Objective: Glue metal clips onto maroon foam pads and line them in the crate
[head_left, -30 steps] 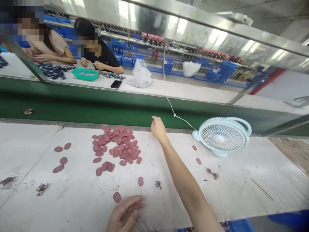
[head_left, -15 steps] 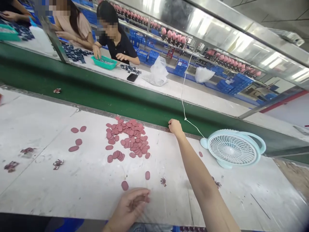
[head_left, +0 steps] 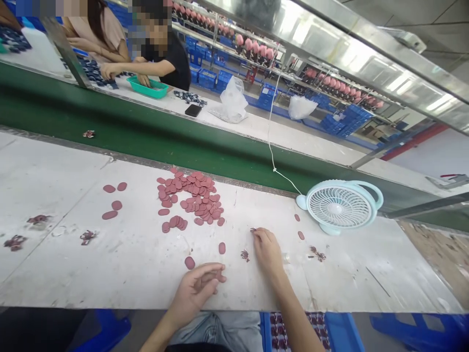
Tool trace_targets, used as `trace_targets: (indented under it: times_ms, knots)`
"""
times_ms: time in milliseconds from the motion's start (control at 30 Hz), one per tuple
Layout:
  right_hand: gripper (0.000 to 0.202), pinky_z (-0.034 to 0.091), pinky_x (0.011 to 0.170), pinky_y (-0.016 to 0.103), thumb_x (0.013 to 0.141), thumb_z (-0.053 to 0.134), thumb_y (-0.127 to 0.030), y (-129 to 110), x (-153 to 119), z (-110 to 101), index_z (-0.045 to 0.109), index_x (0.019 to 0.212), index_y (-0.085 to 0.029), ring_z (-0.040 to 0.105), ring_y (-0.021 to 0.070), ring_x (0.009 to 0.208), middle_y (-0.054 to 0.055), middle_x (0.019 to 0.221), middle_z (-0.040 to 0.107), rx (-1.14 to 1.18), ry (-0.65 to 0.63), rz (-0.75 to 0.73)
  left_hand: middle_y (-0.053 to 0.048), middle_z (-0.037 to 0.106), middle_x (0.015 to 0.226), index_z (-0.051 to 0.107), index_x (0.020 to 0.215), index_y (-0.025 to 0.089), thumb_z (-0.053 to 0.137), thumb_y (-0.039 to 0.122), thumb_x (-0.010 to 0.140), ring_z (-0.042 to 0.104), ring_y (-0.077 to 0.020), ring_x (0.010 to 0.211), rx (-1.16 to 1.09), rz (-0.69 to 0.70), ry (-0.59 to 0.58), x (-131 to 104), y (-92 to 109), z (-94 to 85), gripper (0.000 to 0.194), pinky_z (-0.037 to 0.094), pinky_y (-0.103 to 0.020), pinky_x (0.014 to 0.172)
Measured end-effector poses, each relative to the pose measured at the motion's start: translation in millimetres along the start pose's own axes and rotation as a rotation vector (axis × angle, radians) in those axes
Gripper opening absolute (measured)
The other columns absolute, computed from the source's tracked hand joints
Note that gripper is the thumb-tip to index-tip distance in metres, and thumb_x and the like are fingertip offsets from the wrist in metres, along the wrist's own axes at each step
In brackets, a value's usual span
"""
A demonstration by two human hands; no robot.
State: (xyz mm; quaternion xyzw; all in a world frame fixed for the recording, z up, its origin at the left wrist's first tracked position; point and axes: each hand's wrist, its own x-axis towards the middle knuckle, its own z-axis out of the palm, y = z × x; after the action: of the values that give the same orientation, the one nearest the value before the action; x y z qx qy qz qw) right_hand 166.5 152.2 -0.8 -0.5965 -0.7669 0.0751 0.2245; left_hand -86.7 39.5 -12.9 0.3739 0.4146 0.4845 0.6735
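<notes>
Above the near part of the white table, my left hand (head_left: pixel 198 289) is curled. A bit of something reddish shows at its fingertips, too hidden to name. My right hand (head_left: pixel 268 248) rests low over the table, thumb and fingers pinched on a small dark-red piece (head_left: pixel 252 230). Just left of that hand lies a dark-red claw-shaped piece (head_left: pixel 245 254). Two dark-red oval discs, one (head_left: pixel 222 248) beyond my left fingertips and another (head_left: pixel 189 262) above the knuckles, lie flat. Farther back spreads a loose pile of the same discs (head_left: pixel 200 188).
A light-blue fan (head_left: pixel 339 205) stands at the right, its white cord running upward. More claw-shaped pieces (head_left: pixel 88 237) lie at the left. A green belt (head_left: pixel 220 144) runs behind the table. Below the near edge is a blue tray (head_left: pixel 340 330) with dark-red pieces. Co-workers sit across.
My right hand has come back from the table's far edge towards me, with a small dark-red piece in its fingertips. My left hand stays curled in about the same place. The view has shifted.
</notes>
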Motion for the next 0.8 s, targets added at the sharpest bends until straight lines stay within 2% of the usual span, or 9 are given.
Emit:
trace_targets:
  times_ms: [133,233,333,400,467,533,600,700,800]
  knots:
    - [0.017,0.051,0.104,0.051,0.097,0.054,-0.023,4.7,-30.9,-8.2,0.069,0.105,-0.019,0.061,0.0274,0.118,0.012,0.125,0.067,-0.028,0.018,-0.043,-0.015,0.074,0.121,0.072,0.118,0.020,0.067,0.034,0.090,0.073,-0.0272,0.100,0.024,0.016,0.004,-0.8,-1.1,0.1,0.032,0.059,-0.031,0.070]
    - [0.026,0.045,0.110,0.057,0.097,0.050,-0.023,-9.9,-45.6,-14.8,0.068,0.116,-0.019,0.053,0.0327,0.132,0.015,0.137,0.062,-0.045,0.020,-0.069,-0.015,0.075,0.117,0.071,0.119,0.019,0.066,0.033,0.091,0.073,-0.0267,0.099,0.039,0.033,0.018,-2.4,-0.9,1.5,0.032,0.058,-0.031,0.071]
    - [0.037,0.044,0.115,0.055,0.097,0.049,-0.022,-29.0,-62.5,-10.3,0.062,0.131,-0.022,0.047,0.0313,0.141,0.011,0.144,0.059,-0.021,-0.013,-0.161,-0.015,0.074,0.119,0.071,0.118,0.018,0.067,0.032,0.091,0.072,-0.0250,0.096,0.052,0.059,0.041,-4.0,-0.9,4.6,0.031,0.058,-0.031,0.071]
    - [0.046,0.048,0.114,0.053,0.095,0.051,-0.022,-35.7,-73.9,-3.2,0.057,0.139,-0.029,0.049,0.0298,0.141,0.006,0.146,0.059,0.010,-0.027,-0.234,-0.015,0.074,0.121,0.071,0.118,0.018,0.067,0.033,0.090,0.072,-0.0237,0.094,0.060,0.082,0.067,-4.2,-0.9,6.8,0.031,0.057,-0.030,0.070]
    - [0.059,0.055,0.108,0.053,0.092,0.051,-0.022,-35.4,-84.3,3.9,0.046,0.148,-0.040,0.056,0.0295,0.135,0.001,0.145,0.060,0.045,-0.008,-0.278,-0.015,0.074,0.120,0.071,0.117,0.018,0.068,0.035,0.090,0.072,-0.0234,0.092,0.066,0.099,0.091,-3.5,-0.9,8.1,0.032,0.057,-0.031,0.069]
    - [0.072,0.061,0.098,0.058,0.090,0.048,-0.025,-29.5,-93.0,10.1,0.028,0.154,-0.051,0.062,0.0323,0.126,-0.004,0.142,0.062,0.083,0.037,-0.296,-0.016,0.075,0.117,0.072,0.115,0.017,0.069,0.037,0.088,0.072,-0.0242,0.090,0.070,0.111,0.104,-1.8,-1.0,8.2,0.033,0.058,-0.032,0.068]
    - [0.080,0.063,0.089,0.062,0.086,0.048,-0.028,-20.7,-99.4,15.3,0.017,0.153,-0.058,0.065,0.0355,0.120,-0.009,0.138,0.063,0.113,0.064,-0.304,-0.016,0.075,0.114,0.072,0.114,0.016,0.071,0.038,0.087,0.073,-0.0251,0.089,0.066,0.117,0.113,0.8,-2.2,8.2,0.035,0.058,-0.032,0.067]
    - [0.084,0.065,0.082,0.060,0.077,0.059,-0.032,-9.7,-101.6,18.6,0.025,0.147,-0.065,0.065,0.0364,0.117,-0.007,0.130,0.070,0.150,0.092,-0.308,-0.017,0.074,0.115,0.072,0.112,0.015,0.073,0.042,0.085,0.073,-0.0249,0.087,0.043,0.123,0.119,5.4,-6.7,12.4,0.038,0.057,-0.031,0.065]
    - [0.081,0.065,0.078,0.059,0.071,0.067,-0.035,-15.0,-85.6,10.1,0.039,0.139,-0.069,0.069,0.0382,0.110,0.001,0.121,0.074,0.220,0.163,-0.313,-0.016,0.073,0.112,0.071,0.110,0.013,0.075,0.042,0.084,0.072,-0.0228,0.084,0.011,0.113,0.094,6.9,-4.5,20.0,0.039,0.056,-0.031,0.064]
